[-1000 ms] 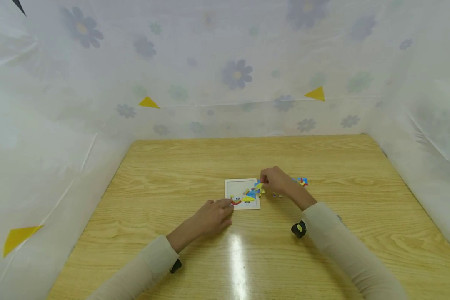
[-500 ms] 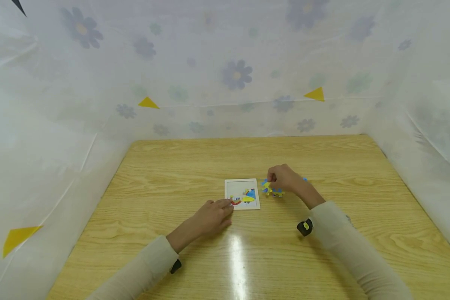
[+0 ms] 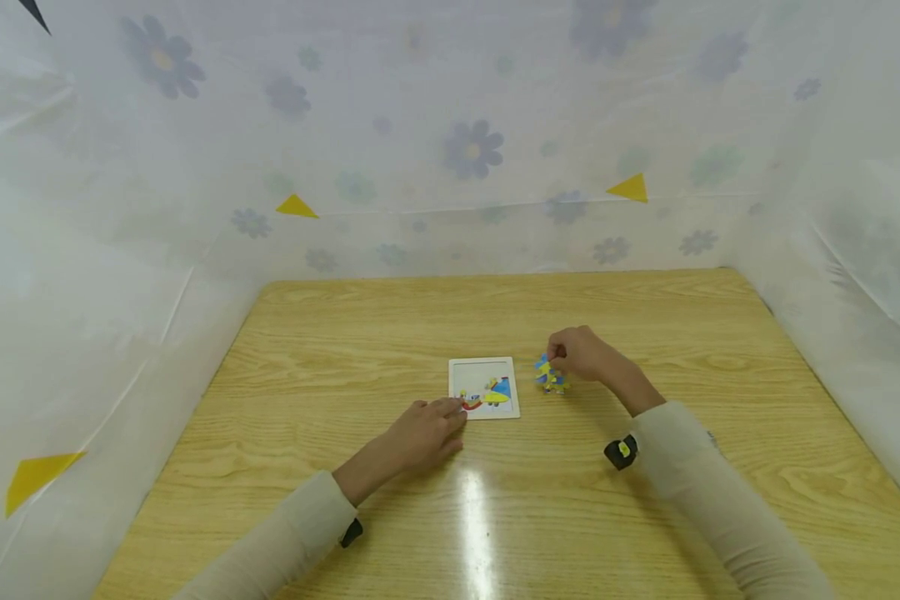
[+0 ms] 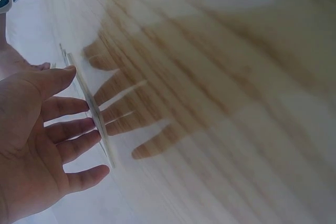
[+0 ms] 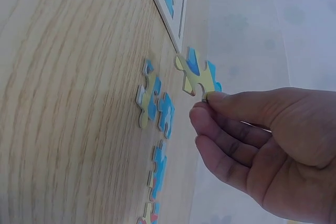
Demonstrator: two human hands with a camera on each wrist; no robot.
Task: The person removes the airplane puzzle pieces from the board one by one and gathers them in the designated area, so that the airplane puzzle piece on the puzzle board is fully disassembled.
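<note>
In the head view my left hand (image 3: 423,437) rests its fingertips on the lower left corner of a square white puzzle tray (image 3: 516,387). The left wrist view has those fingers spread, touching the tray's edge (image 4: 100,124). Joined puzzle pieces (image 3: 498,398) with a colourful picture lie along the tray's lower side; the fingers cover part of them. Right of the tray, my right hand (image 3: 588,358) pinches a yellow and blue jigsaw piece (image 5: 191,74) between thumb and fingers, raised above the table.
Below the held piece lie several loose jigsaw pieces: a yellow-blue one (image 5: 152,90), a blue one (image 5: 166,115) and others (image 5: 158,174) in a row. The wooden table (image 3: 345,333) meets pale flowered sheeting (image 3: 390,150) at its back and sides.
My right hand has moved right, away from the tray's right edge, carrying the jigsaw piece, which has also turned. My left hand stays put on the tray corner.
</note>
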